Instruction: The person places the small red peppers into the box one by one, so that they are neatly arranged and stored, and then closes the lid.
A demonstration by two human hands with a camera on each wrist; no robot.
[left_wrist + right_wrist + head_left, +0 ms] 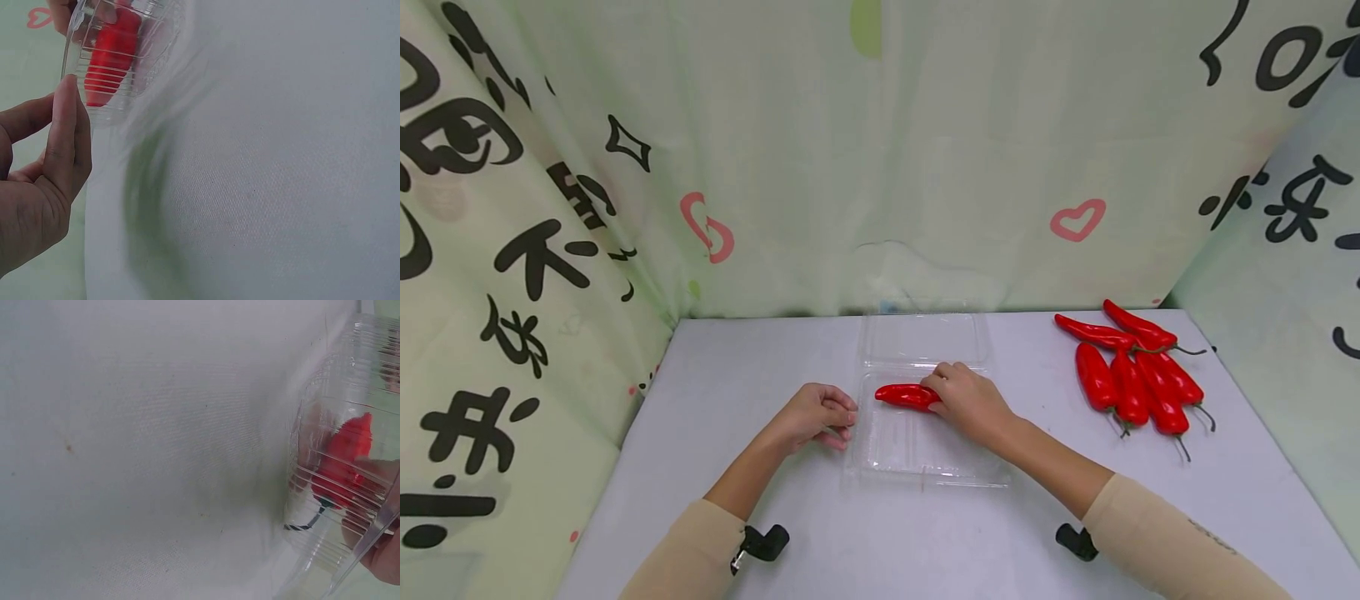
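A clear plastic clamshell box (891,454) lies on the table with its lid (925,337) folded back toward the curtain. My right hand (970,404) reaches into the base and grips a red chili pepper (901,396) by its stem-side half. Through the ribbed wall in the right wrist view, the pepper (342,459) and its dark green stem show low in the box. Beside the box's left edge is my left hand (816,417), its fingers loosely bent. In the left wrist view its fingertips (66,84) come up against the clear rim; nothing is gripped there.
Several more red chili peppers (1127,387) lie in a loose pile on the right of the white table (737,358). A printed curtain (925,167) hangs behind and along both sides. Dark wrist devices (767,543) sit by the sleeves.
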